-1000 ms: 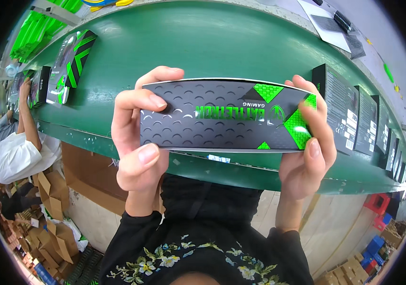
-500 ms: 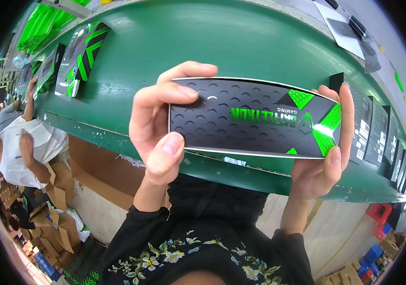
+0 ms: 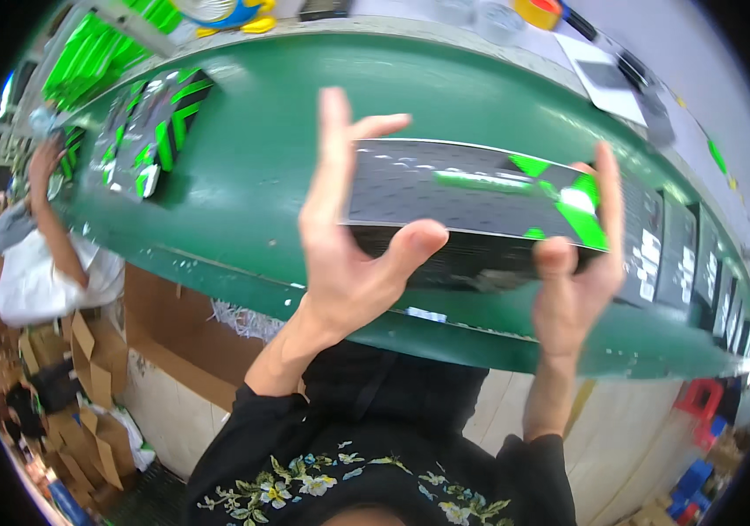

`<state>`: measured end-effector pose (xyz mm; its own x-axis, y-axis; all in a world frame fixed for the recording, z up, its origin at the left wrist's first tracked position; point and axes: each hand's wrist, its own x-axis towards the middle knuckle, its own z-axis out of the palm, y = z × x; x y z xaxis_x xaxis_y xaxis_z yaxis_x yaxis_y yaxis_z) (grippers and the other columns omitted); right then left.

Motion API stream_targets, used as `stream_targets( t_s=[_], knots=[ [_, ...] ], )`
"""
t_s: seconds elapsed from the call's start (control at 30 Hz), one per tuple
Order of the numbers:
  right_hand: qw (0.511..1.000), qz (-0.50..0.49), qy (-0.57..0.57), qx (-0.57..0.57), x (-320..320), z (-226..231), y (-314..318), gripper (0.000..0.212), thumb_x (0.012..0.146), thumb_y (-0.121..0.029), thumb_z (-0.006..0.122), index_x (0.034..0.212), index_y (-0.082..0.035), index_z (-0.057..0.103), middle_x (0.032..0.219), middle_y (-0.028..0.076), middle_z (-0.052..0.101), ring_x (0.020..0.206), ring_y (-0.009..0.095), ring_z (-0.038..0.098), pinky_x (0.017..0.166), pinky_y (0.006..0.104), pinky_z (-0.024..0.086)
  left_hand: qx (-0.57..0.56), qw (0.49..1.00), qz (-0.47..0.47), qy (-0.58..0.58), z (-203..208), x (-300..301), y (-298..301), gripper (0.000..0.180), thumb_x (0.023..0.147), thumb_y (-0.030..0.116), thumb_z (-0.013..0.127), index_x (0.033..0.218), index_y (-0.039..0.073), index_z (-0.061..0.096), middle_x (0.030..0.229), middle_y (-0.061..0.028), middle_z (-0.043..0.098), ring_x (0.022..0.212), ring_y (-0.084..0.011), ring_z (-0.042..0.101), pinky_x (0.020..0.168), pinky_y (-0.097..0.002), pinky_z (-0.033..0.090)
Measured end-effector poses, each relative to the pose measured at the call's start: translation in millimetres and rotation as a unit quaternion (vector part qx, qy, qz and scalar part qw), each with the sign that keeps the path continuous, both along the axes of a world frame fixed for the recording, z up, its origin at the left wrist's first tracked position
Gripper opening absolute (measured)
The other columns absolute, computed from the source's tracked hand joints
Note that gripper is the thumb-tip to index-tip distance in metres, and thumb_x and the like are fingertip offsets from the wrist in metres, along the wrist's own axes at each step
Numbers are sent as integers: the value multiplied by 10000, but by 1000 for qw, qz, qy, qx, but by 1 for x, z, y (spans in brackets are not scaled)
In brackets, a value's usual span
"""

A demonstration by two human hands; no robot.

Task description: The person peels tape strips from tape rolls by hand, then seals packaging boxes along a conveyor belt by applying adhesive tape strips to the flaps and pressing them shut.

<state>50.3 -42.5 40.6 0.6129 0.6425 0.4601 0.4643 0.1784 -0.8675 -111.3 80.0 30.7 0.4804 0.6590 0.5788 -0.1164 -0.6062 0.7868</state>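
Note:
A long black box [image 3: 462,188] with bright green patches is held up between my hands over the green work surface. Its narrow patterned side faces up, and a dark side shows along the near edge. At the left end my left hand [image 3: 348,245] grips it, thumb along the near edge, one finger on the far edge and another raised. My right hand [image 3: 581,272] is closed around the right end, thumb in front and fingers behind. Motion blurs the box and the fingertips slightly.
Black boxes [image 3: 677,250] stand in a row at right. More green-and-black boxes [image 3: 169,123] lie at left on the green conveyor surface [image 3: 252,158]. A co-worker [image 3: 50,263] is at far left, by open cartons [image 3: 99,359]. Tape [image 3: 537,13] sits on the back ledge.
The box has tilted, so its near dark side now shows. My left hand has loosened and spread its fingers. The view has shifted, and the co-worker's arm has moved.

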Motion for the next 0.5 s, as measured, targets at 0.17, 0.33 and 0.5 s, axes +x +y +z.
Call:
stream_targets(
  t_s=[0.17, 0.33, 0.5],
  knots=[
    [978, -97, -32, -183, 89, 7, -27, 684, 980, -444, 603, 1515, -73, 394, 1180, 95, 584, 1087, 205, 561, 976, 360, 439, 69, 977, 5, 204, 2, -37, 50, 754, 968, 291, 594, 1538, -40, 228, 1507, -294, 368, 1360, -419, 424, 1127, -434, 344],
    [934, -250, -187, -174, 155, -37, -36, 540, 1003, -261, 598, 1484, -77, 436, 1287, 155, 580, 1229, 258, 529, 1068, 408, 383, 281, 693, 393, 535, -17, -181, 129, 959, 749, 66, 695, 1578, 130, 216, 1593, -210, 244, 1464, -394, 261, 1155, -539, 269],
    [961, 37, -231, -150, 53, -4, -13, 510, 882, -135, 693, 1362, -41, 547, 1379, 178, 523, 1288, 328, 505, 1104, 427, 360, 303, 698, 384, 523, -60, -270, 195, 926, 708, -50, 662, 1545, 130, 307, 1593, -107, 308, 1463, -358, 290, 1160, -490, 277]
  ],
)
